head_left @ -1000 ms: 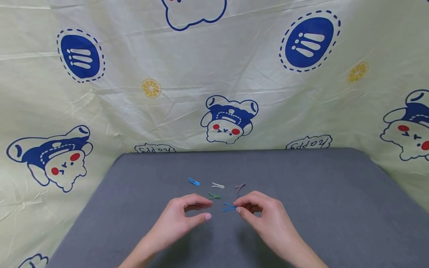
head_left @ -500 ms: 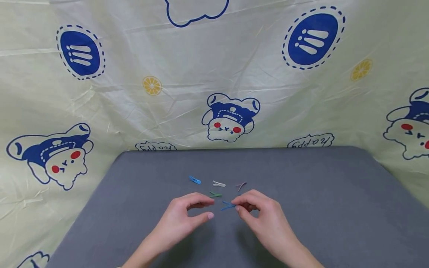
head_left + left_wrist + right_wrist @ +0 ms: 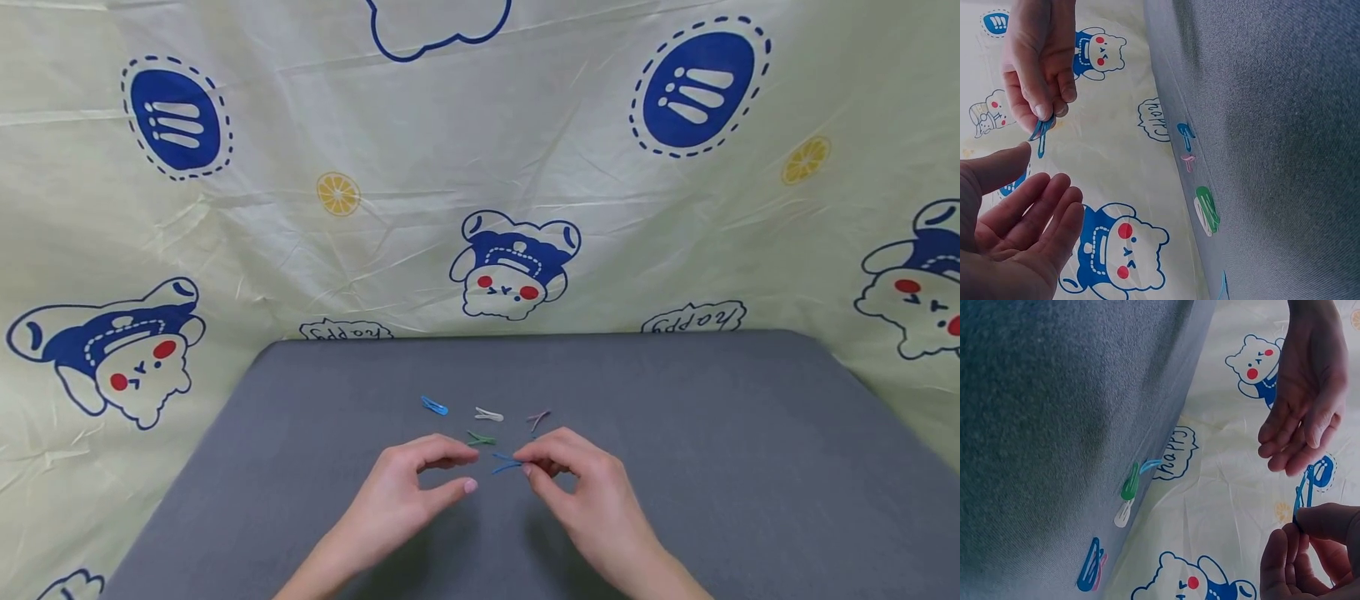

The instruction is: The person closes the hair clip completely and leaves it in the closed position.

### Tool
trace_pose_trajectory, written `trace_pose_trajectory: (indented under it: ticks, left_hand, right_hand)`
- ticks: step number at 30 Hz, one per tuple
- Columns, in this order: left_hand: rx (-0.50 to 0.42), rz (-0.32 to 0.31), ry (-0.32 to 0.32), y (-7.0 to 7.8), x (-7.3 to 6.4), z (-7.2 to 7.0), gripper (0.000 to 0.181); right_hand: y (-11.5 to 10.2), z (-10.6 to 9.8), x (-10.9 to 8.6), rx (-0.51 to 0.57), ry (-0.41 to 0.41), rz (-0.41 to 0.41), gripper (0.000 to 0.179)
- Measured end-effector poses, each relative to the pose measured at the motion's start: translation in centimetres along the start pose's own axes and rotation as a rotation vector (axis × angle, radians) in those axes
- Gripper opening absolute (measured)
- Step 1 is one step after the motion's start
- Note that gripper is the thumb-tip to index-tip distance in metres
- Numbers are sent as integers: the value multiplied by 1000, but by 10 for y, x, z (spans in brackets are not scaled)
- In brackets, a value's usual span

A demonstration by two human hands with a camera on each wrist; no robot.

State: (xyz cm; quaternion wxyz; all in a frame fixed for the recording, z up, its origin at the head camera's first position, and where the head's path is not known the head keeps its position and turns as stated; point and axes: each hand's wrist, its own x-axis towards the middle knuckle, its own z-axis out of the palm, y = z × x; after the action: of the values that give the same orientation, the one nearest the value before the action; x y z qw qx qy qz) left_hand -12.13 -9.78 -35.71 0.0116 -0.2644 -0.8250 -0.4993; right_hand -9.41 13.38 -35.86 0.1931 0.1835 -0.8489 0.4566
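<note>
Between thumb and fingertips my right hand (image 3: 581, 492) pinches a blue snap hair clip (image 3: 507, 463), raised above the table. Its two arms are spread apart and point toward my left hand (image 3: 401, 496). That hand hovers just left of the clip, thumb and fingers parted, holding nothing. In the left wrist view a gap shows between the left fingers and the held clip (image 3: 1041, 140). Beyond the hands lie a light blue clip (image 3: 434, 406), a white clip (image 3: 489, 414), a pinkish clip (image 3: 538, 418) and a green clip (image 3: 482, 438). A darker blue clip (image 3: 1089, 569) lies beside the pink one.
The grey cloth-covered table (image 3: 712, 442) extends around both hands. Behind it hangs a pale curtain (image 3: 420, 275) printed with cartoon bears and orange slices. The loose clips lie in a small group just past the fingertips.
My right hand has shifted slightly left with the blue hair clip, bringing it closer to the left hand. The left hand has barely moved, and the clips on the table stay put.
</note>
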Motion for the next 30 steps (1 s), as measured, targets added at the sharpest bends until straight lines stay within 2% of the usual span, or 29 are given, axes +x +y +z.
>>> trace_pose_trajectory:
  ticks: [4, 14, 22, 30]
  left_hand:
    - [-15, 17, -1, 0, 0, 2, 26]
    - [-60, 59, -15, -1, -1, 6, 28]
    - [-20, 89, -10, -2, -2, 8, 26]
    - [-8, 101, 18, -2, -2, 10, 25]
  right_hand:
    - [1, 2, -1, 24, 4, -30, 35]
    - [-1, 7, -4, 51, -14, -30, 35]
    - [-3, 9, -6, 38, -4, -75, 32]
    - [-2, 12, -8, 55, -4, -84, 33]
